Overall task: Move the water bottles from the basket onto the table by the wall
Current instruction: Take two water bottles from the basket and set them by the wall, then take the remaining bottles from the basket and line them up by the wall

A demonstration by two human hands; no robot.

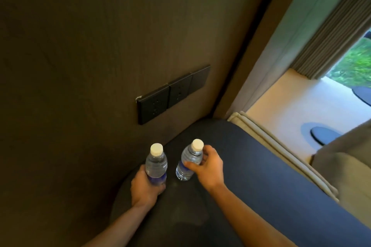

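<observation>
Two clear water bottles with white caps and blue labels stand upright on a dark round table set against the wall. My left hand grips the lower part of the left bottle. My right hand wraps around the middle of the right bottle, a short gap away from the first. Both bottles rest near the table's back edge by the wall. No basket is in view.
A dark panel of wall sockets sits on the brown wall just above the table. To the right are a pale cushion edge, a light floor, a grey curtain and a window.
</observation>
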